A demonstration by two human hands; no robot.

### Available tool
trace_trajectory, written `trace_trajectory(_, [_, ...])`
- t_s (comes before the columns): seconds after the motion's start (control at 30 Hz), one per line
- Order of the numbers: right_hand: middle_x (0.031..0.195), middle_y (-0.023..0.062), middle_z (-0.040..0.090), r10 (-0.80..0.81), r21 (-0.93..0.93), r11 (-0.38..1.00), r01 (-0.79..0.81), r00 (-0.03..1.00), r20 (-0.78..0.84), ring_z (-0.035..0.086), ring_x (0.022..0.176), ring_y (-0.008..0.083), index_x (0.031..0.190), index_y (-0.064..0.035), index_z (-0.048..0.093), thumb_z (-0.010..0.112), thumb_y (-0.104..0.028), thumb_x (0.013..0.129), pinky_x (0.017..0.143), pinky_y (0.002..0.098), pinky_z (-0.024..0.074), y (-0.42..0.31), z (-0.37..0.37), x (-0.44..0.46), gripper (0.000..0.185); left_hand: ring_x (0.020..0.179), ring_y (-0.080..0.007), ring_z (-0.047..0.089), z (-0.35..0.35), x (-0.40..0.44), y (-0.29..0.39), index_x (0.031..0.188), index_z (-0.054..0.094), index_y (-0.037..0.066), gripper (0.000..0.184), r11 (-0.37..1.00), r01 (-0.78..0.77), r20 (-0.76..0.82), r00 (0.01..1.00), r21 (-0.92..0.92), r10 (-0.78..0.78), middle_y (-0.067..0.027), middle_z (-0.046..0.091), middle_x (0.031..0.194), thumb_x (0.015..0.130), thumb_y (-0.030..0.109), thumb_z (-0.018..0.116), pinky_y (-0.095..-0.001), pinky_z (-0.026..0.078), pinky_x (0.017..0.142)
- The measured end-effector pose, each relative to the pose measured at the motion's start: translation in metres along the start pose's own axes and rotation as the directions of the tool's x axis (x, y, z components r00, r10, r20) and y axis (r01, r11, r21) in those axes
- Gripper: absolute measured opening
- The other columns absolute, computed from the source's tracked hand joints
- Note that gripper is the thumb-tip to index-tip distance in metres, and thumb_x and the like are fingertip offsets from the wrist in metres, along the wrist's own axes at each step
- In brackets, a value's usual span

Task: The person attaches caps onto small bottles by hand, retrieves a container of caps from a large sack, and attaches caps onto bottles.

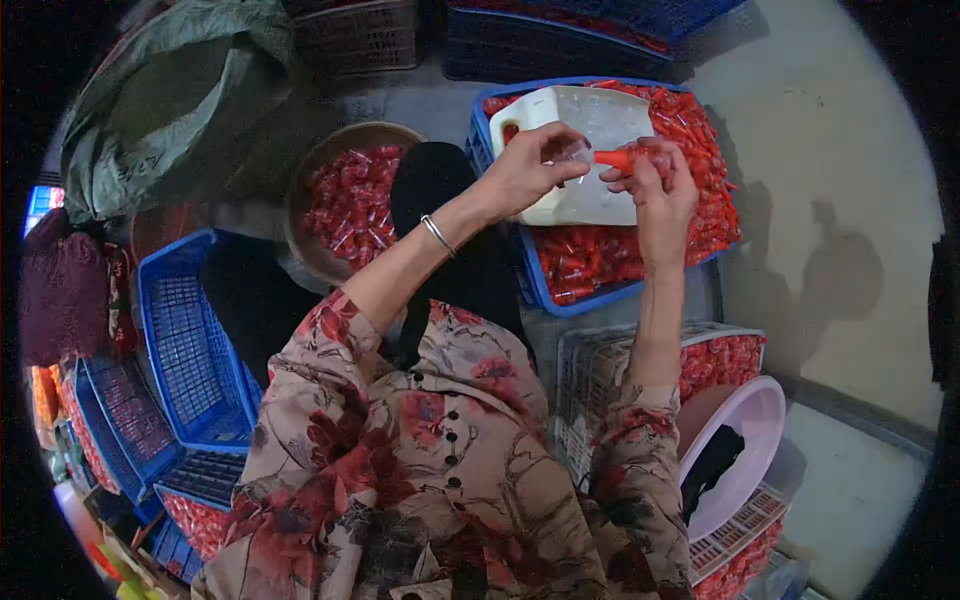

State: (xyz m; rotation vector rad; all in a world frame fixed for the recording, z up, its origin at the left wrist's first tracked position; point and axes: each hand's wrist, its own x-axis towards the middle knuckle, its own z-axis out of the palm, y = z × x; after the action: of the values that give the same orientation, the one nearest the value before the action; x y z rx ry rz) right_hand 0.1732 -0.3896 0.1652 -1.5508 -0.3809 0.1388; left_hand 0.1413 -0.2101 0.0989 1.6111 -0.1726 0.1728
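Note:
My left hand [535, 172], with a bangle at the wrist, pinches a small clear plastic piece [580, 156] between thumb and fingers. Close to its right, my right hand [660, 185] is closed around a red tapered plastic part [612, 158], whose narrow end points at the clear piece. Whether the two pieces touch, I cannot tell. Both hands are above a white plastic board [590, 205] with a handle slot. This board lies on a blue crate [590, 303] heaped with red and clear plastic parts [690, 125].
A round basin [300, 235] of similar red parts stands left of the crate. Farther left are a blue basket [180, 300] and a green sack [160, 130]. At lower right, a pink basin [765, 420] with black cloth rests by crates of red parts. A wall [850, 150] bounds the right.

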Motion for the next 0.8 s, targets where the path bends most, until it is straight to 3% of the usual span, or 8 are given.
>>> trace_trajectory(0.07, [0.094, 0.0069, 0.06, 0.007, -0.123, 0.992, 0.007, 0.994, 0.112, 0.06, 0.078, 0.0134, 0.116, 0.0028, 0.051, 0.055, -0.013, 0.094, 0.068, 0.0253, 0.0497, 0.002, 0.016, -0.005, 0.027, 0.08, -0.0109, 0.057, -0.011, -0.019, 0.025, 0.119, 0.053, 0.001, 0.034, 0.962, 0.124, 0.129, 0.987, -0.242, -0.095, -0.006, 0.063, 0.093, 0.092, 0.019, 0.061, -0.0249, 0.048, 0.065])
trace_trajectory(0.2, [0.092, 0.0047, 0.06, 0.011, -0.348, 0.931, 0.111, 0.944, 0.331, 0.056, 0.082, 0.011, 0.112, -0.0001, 0.055, 0.056, -0.013, 0.094, 0.072, 0.0262, 0.046, 0.0, 0.032, -0.019, 0.022, 0.072, -0.0088, 0.052, -0.038, -0.053, 0.037, 0.12, 0.051, 0.002, 0.033, 0.932, 0.253, 0.164, 0.963, -0.259, -0.216, -0.0015, 0.055, 0.083, 0.101, 0.029, 0.046, -0.0244, 0.046, 0.063])
trace_trajectory(0.33, [0.094, 0.0165, 0.059, -0.074, -0.561, 0.63, 0.537, 0.761, 0.645, 0.06, 0.086, 0.031, 0.117, -0.0006, 0.05, 0.058, -0.008, 0.089, 0.074, 0.0369, 0.0469, -0.016, 0.041, -0.028, 0.03, 0.067, -0.009, 0.05, -0.06, -0.08, 0.038, 0.111, 0.052, 0.002, 0.029, 0.932, 0.278, 0.22, 0.948, -0.233, -0.228, -0.0007, 0.052, 0.077, 0.101, 0.028, 0.045, -0.0244, 0.043, 0.061])
trace_trajectory(0.37, [0.098, 0.0203, 0.056, -0.055, -0.575, 0.605, 0.551, 0.749, 0.66, 0.058, 0.089, 0.039, 0.118, -0.0009, 0.05, 0.061, -0.004, 0.085, 0.075, 0.0395, 0.0476, -0.021, 0.046, -0.033, 0.035, 0.065, -0.0085, 0.049, -0.064, -0.086, 0.038, 0.105, 0.052, 0.002, 0.028, 0.923, 0.323, 0.239, 0.932, -0.211, -0.271, -0.0002, 0.051, 0.076, 0.101, 0.029, 0.045, -0.0236, 0.042, 0.058])
trace_trajectory(0.47, [0.099, 0.0183, 0.054, -0.107, -0.536, 0.421, 0.732, 0.626, 0.772, 0.058, 0.091, 0.038, 0.116, -0.0013, 0.05, 0.064, -0.008, 0.082, 0.074, 0.0419, 0.0485, -0.03, 0.062, -0.038, 0.038, 0.063, -0.0078, 0.047, -0.068, -0.1, 0.039, 0.102, 0.052, 0.003, 0.028, 0.823, 0.45, 0.303, 0.884, -0.346, -0.356, -0.0001, 0.05, 0.076, 0.102, 0.03, 0.044, -0.0231, 0.039, 0.054])
trace_trajectory(0.6, [0.1, 0.018, 0.055, -0.116, -0.468, 0.398, 0.789, 0.55, 0.827, 0.059, 0.088, 0.0364, 0.118, -0.0019, 0.05, 0.066, -0.007, 0.078, 0.074, 0.0409, 0.0493, -0.008, 0.065, -0.036, 0.044, 0.059, -0.0088, 0.049, -0.062, -0.115, 0.034, 0.102, 0.054, 0.002, 0.029, 0.767, 0.459, 0.299, 0.886, -0.449, -0.355, -0.001, 0.054, 0.076, 0.101, 0.03, 0.046, -0.023, 0.042, 0.053])
trace_trajectory(0.73, [0.089, 0.0155, 0.058, -0.178, -0.408, 0.66, 0.631, 0.658, 0.731, 0.059, 0.078, 0.0355, 0.123, -0.0027, 0.047, 0.062, -0.009, 0.086, 0.068, 0.0393, 0.0491, 0.011, 0.076, -0.047, 0.04, 0.06, -0.0164, 0.053, -0.055, -0.131, 0.046, 0.103, 0.051, 0.002, 0.021, 0.949, 0.31, 0.069, 0.95, -0.062, -0.306, -0.0043, 0.048, 0.071, 0.101, 0.022, 0.045, -0.0285, 0.042, 0.054])
trace_trajectory(0.8, [0.084, 0.0126, 0.06, -0.137, -0.384, 0.783, 0.49, 0.738, 0.661, 0.059, 0.072, 0.0328, 0.124, -0.0028, 0.046, 0.059, -0.012, 0.09, 0.064, 0.0374, 0.0487, 0.011, 0.083, -0.054, 0.037, 0.073, -0.0315, 0.059, -0.052, -0.135, 0.028, 0.111, 0.047, 0.0, 0.021, 0.929, -0.175, -0.061, 0.977, 0.327, 0.206, -0.0123, 0.051, 0.08, 0.092, 0.008, 0.05, -0.0361, 0.047, 0.063])
